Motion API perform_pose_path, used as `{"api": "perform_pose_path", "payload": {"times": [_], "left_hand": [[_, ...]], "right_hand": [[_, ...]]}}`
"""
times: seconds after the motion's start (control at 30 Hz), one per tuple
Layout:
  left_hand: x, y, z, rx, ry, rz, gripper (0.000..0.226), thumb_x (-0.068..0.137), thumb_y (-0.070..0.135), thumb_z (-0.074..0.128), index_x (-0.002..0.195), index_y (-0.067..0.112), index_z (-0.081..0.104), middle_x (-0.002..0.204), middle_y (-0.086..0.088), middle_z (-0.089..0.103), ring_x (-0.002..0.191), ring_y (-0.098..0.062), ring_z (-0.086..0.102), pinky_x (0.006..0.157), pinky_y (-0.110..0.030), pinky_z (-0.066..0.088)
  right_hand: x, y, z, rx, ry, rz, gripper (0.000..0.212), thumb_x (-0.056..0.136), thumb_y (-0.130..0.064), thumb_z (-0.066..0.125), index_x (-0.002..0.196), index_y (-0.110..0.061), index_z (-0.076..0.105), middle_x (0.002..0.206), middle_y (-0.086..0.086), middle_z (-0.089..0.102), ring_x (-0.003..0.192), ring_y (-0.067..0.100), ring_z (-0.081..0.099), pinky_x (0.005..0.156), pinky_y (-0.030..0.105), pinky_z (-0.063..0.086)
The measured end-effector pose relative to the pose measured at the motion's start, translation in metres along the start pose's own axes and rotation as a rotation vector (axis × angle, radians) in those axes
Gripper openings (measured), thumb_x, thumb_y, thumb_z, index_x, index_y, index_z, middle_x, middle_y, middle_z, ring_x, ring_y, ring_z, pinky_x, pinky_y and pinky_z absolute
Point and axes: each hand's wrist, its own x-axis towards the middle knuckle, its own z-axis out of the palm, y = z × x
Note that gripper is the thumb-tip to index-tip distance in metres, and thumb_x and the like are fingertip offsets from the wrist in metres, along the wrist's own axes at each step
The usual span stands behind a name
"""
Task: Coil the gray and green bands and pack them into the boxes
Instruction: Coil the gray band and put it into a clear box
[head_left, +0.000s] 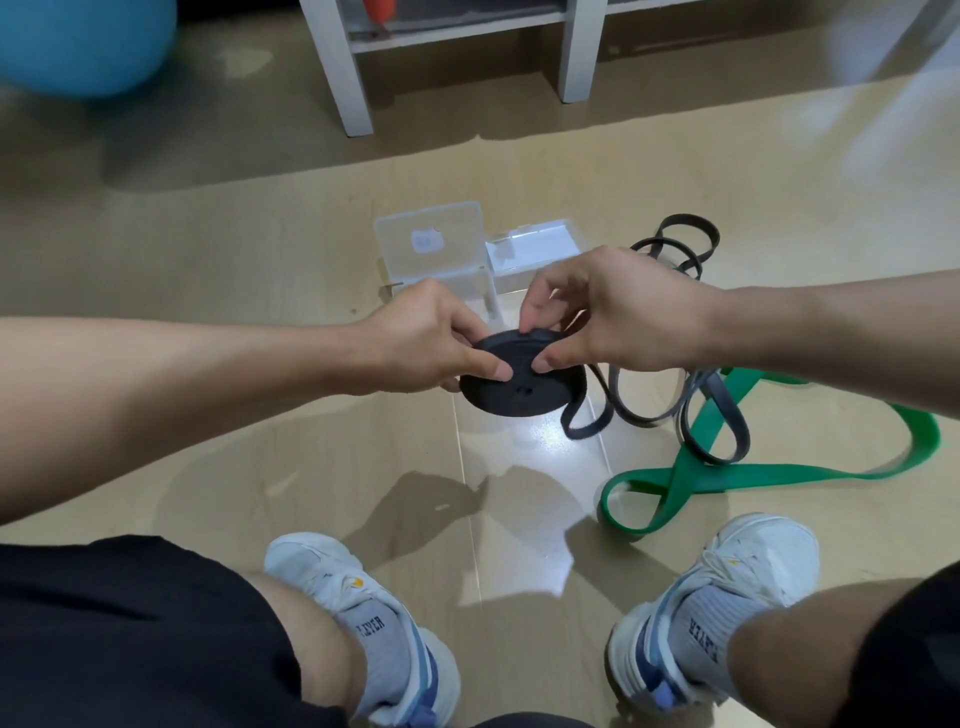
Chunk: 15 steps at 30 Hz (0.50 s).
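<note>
My left hand (431, 338) and right hand (618, 312) both pinch the gray coil (519, 379) at centre. Its loose tail (670, 395) trails to 3 o'clock over the green band (727, 467). Two clear boxes (431, 249) at 12 o'clock; contents unclear.

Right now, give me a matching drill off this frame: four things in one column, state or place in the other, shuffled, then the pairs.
Things:
1. gray band coil
2. green band
3. clear boxes
4. blue ball

States or places:
A. lying uncoiled on the floor, to the person's right
B. far left corner of the view, on the floor
C. pinched between left hand and right hand, its tail trailing to the floor
D. on the floor beyond the hands, lids open

Pairs: 1-C, 2-A, 3-D, 4-B
</note>
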Motion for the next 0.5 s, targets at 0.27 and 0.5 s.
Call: {"api": "perform_pose_path", "payload": {"times": [0.27, 0.5], "left_hand": [[-0.005, -0.009, 0.0, -0.309, -0.16, -0.033, 0.005, 0.092, 0.014, 0.074, 0.091, 0.009, 0.073, 0.09, -0.01, 0.079, 0.086, -0.021, 0.075, 0.089, -0.047, 0.062], [-0.003, 0.007, 0.004, -0.057, -0.148, 0.029, 0.018, 0.084, 0.031, 0.083, 0.088, 0.015, 0.076, 0.066, 0.007, 0.07, 0.068, -0.009, 0.065, 0.079, -0.042, 0.063]], "right_hand": [[-0.003, 0.01, -0.005, 0.225, 0.098, 0.059, 0.023, 0.074, -0.017, 0.09, 0.09, -0.023, 0.075, 0.084, -0.003, 0.079, 0.077, 0.011, 0.075, 0.073, 0.023, 0.057], [-0.003, 0.002, 0.006, 0.196, -0.022, 0.062, 0.02, 0.075, -0.016, 0.089, 0.09, -0.022, 0.076, 0.084, -0.005, 0.08, 0.085, 0.013, 0.076, 0.085, 0.03, 0.06]]}}
